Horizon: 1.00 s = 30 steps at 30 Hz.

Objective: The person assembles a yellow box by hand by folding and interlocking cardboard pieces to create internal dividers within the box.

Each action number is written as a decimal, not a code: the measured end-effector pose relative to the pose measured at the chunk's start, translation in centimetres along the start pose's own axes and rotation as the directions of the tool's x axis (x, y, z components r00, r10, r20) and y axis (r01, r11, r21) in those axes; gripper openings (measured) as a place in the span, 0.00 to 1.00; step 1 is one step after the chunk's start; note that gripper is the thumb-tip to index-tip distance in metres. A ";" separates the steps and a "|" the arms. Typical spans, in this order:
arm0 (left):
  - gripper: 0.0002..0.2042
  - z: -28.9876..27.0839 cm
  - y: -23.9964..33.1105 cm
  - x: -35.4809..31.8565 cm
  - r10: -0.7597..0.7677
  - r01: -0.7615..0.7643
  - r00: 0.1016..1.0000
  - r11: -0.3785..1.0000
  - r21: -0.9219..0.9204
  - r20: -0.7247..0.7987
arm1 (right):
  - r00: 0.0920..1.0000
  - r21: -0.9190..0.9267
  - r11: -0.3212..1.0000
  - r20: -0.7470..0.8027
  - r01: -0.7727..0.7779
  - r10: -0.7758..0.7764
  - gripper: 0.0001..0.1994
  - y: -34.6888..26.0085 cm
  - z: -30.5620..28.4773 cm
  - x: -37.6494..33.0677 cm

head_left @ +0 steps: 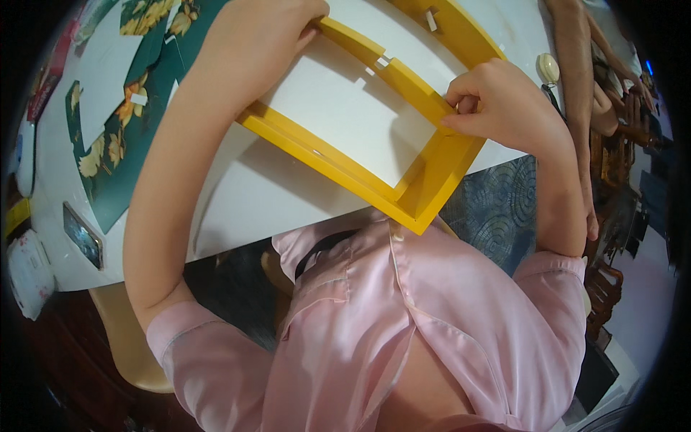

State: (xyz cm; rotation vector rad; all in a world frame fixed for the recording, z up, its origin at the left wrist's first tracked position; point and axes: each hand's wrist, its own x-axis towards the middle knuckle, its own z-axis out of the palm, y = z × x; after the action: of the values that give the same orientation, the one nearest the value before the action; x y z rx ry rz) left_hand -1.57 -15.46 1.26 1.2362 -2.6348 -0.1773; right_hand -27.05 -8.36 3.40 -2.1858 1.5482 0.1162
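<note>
A yellow frame (327,163) with raised walls is tilted over the white table, one corner jutting past the near edge. A yellow strip with a notch (403,79) runs across it between my hands. My left hand (270,29) bends over the strip's far left end, its fingers closed there and partly hidden. At the strip's right end, where it meets the frame's side, my right hand (497,104) is closed with thumb and curled fingers against the yellow edge. A small white tab shows at the notch. Another yellow wall (461,32) curves beyond the strip.
Dark green sheets with golden flowers (119,144) lie on the table (223,227) at left. A phone (83,234) and a white container (29,273) are near the left edge. Another person's arm (576,79) hangs at right, beside a cream round object (548,68).
</note>
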 end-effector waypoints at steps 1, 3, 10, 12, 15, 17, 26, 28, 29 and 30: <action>0.08 0.5 -0.7 0.3 0.016 -0.017 1.000 1.000 0.020 0.017 | 0.999 0.019 1.000 0.040 -0.010 0.009 0.14 -0.1 0.0 0.2; 0.08 1.2 -1.4 0.3 0.073 -0.072 0.997 0.993 0.089 -0.006 | 0.995 0.037 0.999 0.095 -0.013 0.009 0.14 -0.3 -0.1 0.6; 0.08 0.7 -0.8 -0.4 0.102 -0.100 0.991 0.994 0.036 -0.081 | 0.985 0.087 0.996 0.170 0.019 -0.034 0.12 1.4 0.8 0.6; 0.09 1.3 -0.7 -0.4 0.046 -0.041 0.998 0.993 0.113 -0.034 | 0.992 0.054 0.997 0.107 0.061 -0.067 0.13 1.5 0.7 0.4; 0.10 1.7 -0.8 -0.7 0.113 -0.105 0.987 0.992 0.071 -0.115 | 0.989 -0.011 0.999 0.140 0.044 -0.042 0.12 1.7 0.6 0.1; 0.11 1.4 0.1 -1.3 0.079 -0.073 0.992 0.995 0.062 -0.100 | 0.994 -0.103 0.988 0.032 0.112 -0.109 0.12 1.6 0.6 -0.6; 0.16 1.6 4.6 -6.4 -0.089 0.082 0.996 0.885 0.459 -0.005 | 0.966 -0.293 0.953 -0.215 0.074 -0.142 0.06 0.6 2.1 -3.4; 0.16 1.4 4.8 -6.1 0.014 0.012 0.999 0.832 0.554 -0.042 | 0.961 -0.190 0.978 -0.245 0.086 -0.132 0.06 1.2 2.7 -3.9; 0.20 1.8 4.9 -5.5 0.077 -0.061 0.997 0.883 0.466 -0.017 | 0.971 -0.078 0.994 -0.218 0.081 -0.096 0.06 1.5 2.8 -4.1; 0.23 2.1 4.9 -4.7 0.111 -0.097 0.994 0.900 0.425 -0.008 | 0.969 -0.076 0.994 -0.228 0.080 -0.096 0.06 1.7 2.8 -4.1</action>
State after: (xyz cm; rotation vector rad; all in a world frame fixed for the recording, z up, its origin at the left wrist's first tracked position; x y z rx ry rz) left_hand -2.85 -8.63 -0.49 1.1924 -2.7920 0.4579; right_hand -29.56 -4.06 1.73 -2.3869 1.5852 -0.1218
